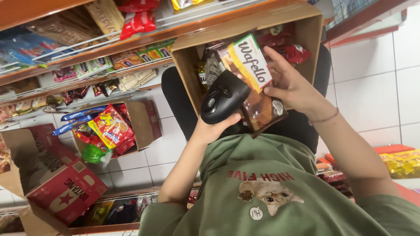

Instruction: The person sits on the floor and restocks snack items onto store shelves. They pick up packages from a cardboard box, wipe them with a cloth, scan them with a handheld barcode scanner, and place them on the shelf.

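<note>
My left hand [213, 129] grips a black handheld scanner [224, 97] and points it up at a snack packet. My right hand [292, 85] holds that brown wafer packet [260, 83] with a white and green label, right beside the scanner's head. Both are held over an open cardboard box [306, 27] resting on my lap, which holds several more dark and red snack packets [294, 52]. My green shirt fills the bottom of the view.
Wire-fronted shelves [87, 48] with snack packets run along the upper left. A smaller open cardboard box [141, 123] of colourful packets and a red carton [65, 185] stand on the white tile floor. Yellow and red packets [400, 164] lie at the right.
</note>
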